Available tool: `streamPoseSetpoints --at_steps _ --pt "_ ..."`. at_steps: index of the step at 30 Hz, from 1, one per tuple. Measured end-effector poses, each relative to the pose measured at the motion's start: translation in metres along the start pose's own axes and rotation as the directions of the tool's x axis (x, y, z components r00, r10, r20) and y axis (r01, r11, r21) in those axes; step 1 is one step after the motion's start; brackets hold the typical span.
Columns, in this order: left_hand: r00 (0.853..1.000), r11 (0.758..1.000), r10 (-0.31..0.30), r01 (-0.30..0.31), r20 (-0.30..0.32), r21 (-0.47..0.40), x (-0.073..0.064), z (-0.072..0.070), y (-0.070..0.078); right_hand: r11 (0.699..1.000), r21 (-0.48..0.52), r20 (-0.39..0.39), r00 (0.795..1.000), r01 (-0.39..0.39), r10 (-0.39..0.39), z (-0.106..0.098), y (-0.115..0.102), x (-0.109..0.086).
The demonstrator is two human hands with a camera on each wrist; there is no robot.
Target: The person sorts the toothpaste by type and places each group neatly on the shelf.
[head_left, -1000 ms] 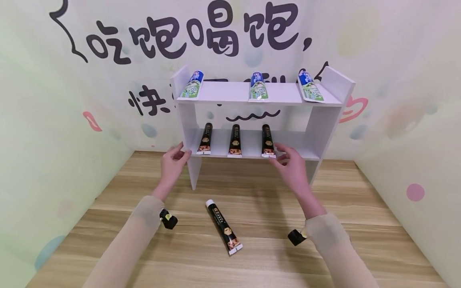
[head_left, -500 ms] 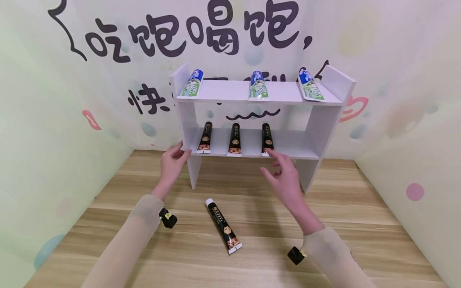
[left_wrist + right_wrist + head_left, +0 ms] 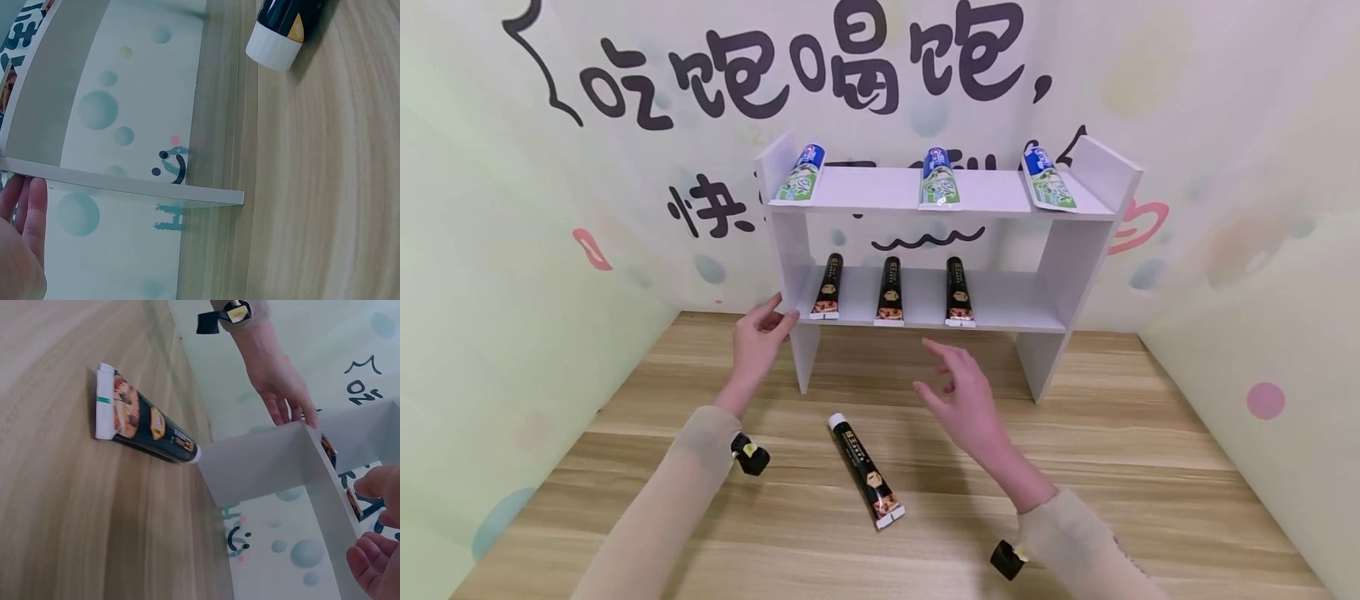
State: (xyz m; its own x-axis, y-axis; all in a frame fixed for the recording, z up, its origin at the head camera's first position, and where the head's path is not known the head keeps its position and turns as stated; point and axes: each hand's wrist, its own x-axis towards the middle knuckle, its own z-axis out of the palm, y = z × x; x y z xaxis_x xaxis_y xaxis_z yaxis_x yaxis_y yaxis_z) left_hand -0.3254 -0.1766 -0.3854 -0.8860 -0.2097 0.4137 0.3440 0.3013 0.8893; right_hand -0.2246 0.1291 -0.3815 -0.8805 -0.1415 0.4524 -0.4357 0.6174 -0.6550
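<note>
My left hand [image 3: 756, 343] holds the left side panel of a white two-tier shelf [image 3: 1015, 302] at the lower board's height, thumb on the front edge and fingers on the outer face. In the air before the lower board is my right hand [image 3: 964, 407], thumb and fingers spread, holding nothing. Three black toothpaste tubes lie on that board: left [image 3: 828, 287], middle [image 3: 890, 292] and right [image 3: 958, 292], white crimped ends forward. Another black toothpaste tube [image 3: 865, 473] lies slantwise on the table between my forearms; the right wrist view shows this loose tube [image 3: 153, 425] whole.
Three blue-and-green toothpaste tubes, left [image 3: 801, 175], middle [image 3: 939, 179] and right [image 3: 1047, 179], lie on the top board. The wood-grain table [image 3: 760, 533] runs back to a printed wall [image 3: 647, 183] close behind the shelf.
My right hand has left the right-hand black tube on the lower board and moved down, left and toward me. The left hand and the tubes have stayed put.
</note>
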Motion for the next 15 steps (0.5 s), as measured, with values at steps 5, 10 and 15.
streamPoseSetpoints --at_steps 5,10,15 --pt "1.0 0.999 -0.026 0.025 -0.007 -0.024 -0.01 -0.003 0.019 1.0 -0.006 0.055 0.998 -0.022 0.022 0.01 -0.002 -0.008" --pt "0.999 0.999 -0.03 0.029 -0.043 -0.029 -0.011 -0.001 0.015 0.998 -0.021 0.113 0.992 -0.052 0.054 0.02 -0.001 -0.015" --pt "0.998 0.998 -0.007 0.003 -0.061 -0.055 -0.005 0.002 -0.001 0.998 -0.056 0.14 0.989 -0.039 0.046 0.029 0.001 -0.023"
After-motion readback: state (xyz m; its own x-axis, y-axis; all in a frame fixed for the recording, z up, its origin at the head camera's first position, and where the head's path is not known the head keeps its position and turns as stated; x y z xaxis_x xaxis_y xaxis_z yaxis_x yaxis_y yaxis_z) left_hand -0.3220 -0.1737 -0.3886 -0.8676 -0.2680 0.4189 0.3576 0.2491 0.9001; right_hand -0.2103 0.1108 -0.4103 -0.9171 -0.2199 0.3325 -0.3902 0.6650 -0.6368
